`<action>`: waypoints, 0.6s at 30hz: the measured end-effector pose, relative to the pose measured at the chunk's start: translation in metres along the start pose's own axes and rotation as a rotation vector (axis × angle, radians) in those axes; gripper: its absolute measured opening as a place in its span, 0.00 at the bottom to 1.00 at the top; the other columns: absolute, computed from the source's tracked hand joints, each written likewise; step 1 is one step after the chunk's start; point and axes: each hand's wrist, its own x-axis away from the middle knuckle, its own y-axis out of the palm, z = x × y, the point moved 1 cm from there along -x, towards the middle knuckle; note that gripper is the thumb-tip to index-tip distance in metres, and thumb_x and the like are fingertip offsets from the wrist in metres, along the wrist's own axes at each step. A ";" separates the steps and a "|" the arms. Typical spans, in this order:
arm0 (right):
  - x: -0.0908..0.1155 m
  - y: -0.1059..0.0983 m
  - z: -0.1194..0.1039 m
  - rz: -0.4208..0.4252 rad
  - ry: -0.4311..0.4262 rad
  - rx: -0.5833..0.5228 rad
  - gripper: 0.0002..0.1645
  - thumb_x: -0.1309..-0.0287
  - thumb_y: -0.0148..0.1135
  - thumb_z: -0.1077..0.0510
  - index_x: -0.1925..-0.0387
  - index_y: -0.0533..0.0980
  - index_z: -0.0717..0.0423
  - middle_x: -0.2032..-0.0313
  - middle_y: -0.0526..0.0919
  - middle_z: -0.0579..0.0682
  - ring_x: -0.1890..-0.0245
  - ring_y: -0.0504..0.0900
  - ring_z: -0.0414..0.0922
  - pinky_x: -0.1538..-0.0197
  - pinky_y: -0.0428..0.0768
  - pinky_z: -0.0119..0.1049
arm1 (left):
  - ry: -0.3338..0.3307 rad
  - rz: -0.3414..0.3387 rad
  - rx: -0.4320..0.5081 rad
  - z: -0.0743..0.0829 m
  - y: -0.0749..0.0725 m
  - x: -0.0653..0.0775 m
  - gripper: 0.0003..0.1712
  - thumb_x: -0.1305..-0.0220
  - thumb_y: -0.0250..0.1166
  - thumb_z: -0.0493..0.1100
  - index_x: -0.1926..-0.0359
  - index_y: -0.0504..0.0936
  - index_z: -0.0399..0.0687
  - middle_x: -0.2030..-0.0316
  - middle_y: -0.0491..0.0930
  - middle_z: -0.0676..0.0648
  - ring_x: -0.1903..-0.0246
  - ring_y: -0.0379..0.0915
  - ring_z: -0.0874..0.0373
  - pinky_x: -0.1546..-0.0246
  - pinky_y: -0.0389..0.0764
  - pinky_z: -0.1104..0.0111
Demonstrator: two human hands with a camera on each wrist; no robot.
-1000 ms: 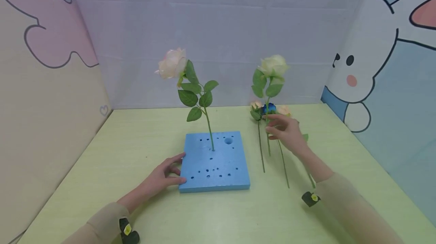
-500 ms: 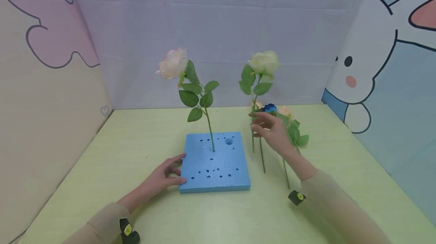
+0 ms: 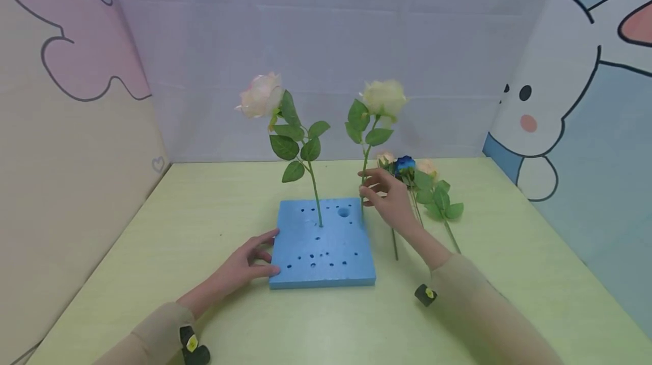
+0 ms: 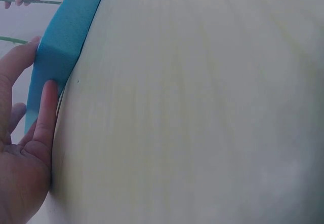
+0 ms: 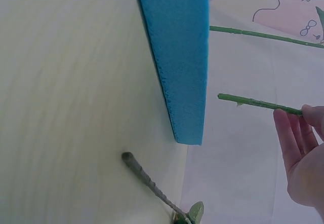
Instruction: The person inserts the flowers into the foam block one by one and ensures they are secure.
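Observation:
My right hand [image 3: 389,198] pinches the stem of a creamy white rose [image 3: 384,98], held upright with a slight tilt over the back right of a blue foam board [image 3: 331,243]. In the right wrist view, the lower end of the stem [image 5: 253,102] hangs a small gap away from the board's top face. My left hand [image 3: 247,260] rests against the board's left edge, fingers and thumb extended along its side, as the left wrist view also shows on the board's wall [image 4: 58,57]. A pale pink rose [image 3: 261,95] with green leaves stands in one of the board's holes.
Right of the board lie more flowers: a blue rose [image 3: 404,164], a peach rose [image 3: 427,168] and another peach rose [image 3: 385,159], their stems toward me. The board has several small holes and one larger hole [image 3: 344,213]. A grey cloth wall [image 3: 326,48] stands behind the table.
My right hand has carried the white rose leftward, from above the lying flowers to over the board's back right. My left hand, the board and the pink rose stay put.

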 end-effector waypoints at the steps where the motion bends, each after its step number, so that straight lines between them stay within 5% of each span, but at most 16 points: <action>1: 0.000 0.001 -0.004 -0.002 -0.010 0.002 0.17 0.37 0.61 0.67 0.46 0.76 0.66 0.58 0.82 0.68 0.63 0.84 0.65 0.65 0.87 0.40 | 0.002 0.000 0.001 0.001 0.000 0.000 0.49 0.42 0.73 0.50 0.24 0.58 0.61 0.29 0.64 0.39 0.48 0.75 0.53 0.55 0.79 0.76; 8: 0.003 0.005 -0.019 0.018 -0.094 0.040 0.14 0.38 0.62 0.69 0.50 0.77 0.69 0.59 0.84 0.69 0.65 0.85 0.63 0.63 0.87 0.43 | 0.007 -0.001 0.007 0.001 0.000 0.001 0.49 0.43 0.74 0.50 0.24 0.58 0.61 0.29 0.64 0.40 0.48 0.75 0.53 0.55 0.79 0.75; 15: 0.001 0.005 -0.019 0.049 -0.117 0.081 0.12 0.39 0.64 0.67 0.54 0.80 0.68 0.61 0.87 0.66 0.67 0.87 0.61 0.63 0.84 0.26 | -0.011 0.006 -0.004 0.002 0.000 0.000 0.49 0.43 0.74 0.51 0.24 0.58 0.62 0.29 0.64 0.40 0.48 0.74 0.53 0.54 0.79 0.75; 18: 0.001 0.005 -0.018 0.041 -0.102 0.066 0.11 0.39 0.64 0.67 0.55 0.80 0.68 0.62 0.86 0.66 0.67 0.87 0.62 0.61 0.84 0.25 | -0.022 0.010 -0.006 0.003 0.000 0.000 0.50 0.43 0.74 0.51 0.24 0.58 0.62 0.29 0.64 0.40 0.48 0.74 0.54 0.54 0.79 0.74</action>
